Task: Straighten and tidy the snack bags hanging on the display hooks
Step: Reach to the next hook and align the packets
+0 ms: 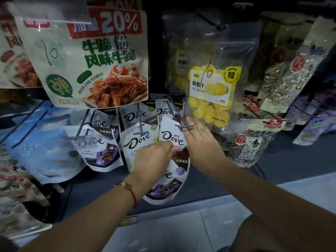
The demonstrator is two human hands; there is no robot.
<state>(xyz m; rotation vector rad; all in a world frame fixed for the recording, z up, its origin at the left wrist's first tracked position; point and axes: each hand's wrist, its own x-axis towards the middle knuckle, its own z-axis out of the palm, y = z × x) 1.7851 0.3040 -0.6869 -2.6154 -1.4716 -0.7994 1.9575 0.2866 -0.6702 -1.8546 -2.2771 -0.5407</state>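
Fingers of my left hand (154,157) are curled around the middle of a white Dove bag (170,142), pinching its crumpled front just under the printed logo. The bag's top sits up at a grey display hook (185,127), whose cross-shaped tip pokes out just beside the bag's upper edge; I cannot tell whether the hole is actually threaded on it. The lower half of this bag, with purple artwork, hangs down below my wrist, where a red beaded bracelet (128,189) shows.

My right hand (201,142) is spread and relaxed, fingers nearly straight, reaching up beside the hook. My fingertips (189,122) lie against the hook's end and the bag's right edge, holding nothing in a closed grasp.

To the left hang more Dove bags (138,140) in two rows on neighbouring hooks, some tilted and overlapping one another. Further left is a pale blue bag (41,151). Above them a large cream bag with green lettering (91,57) and a red 20% banner hangs at a slant. Just above my right hand hangs a clear bag of yellow dried pineapple rings (211,84), its bottom corner near my fingers. Speckled seed packets (249,148) hang to the right, partly in shadow.
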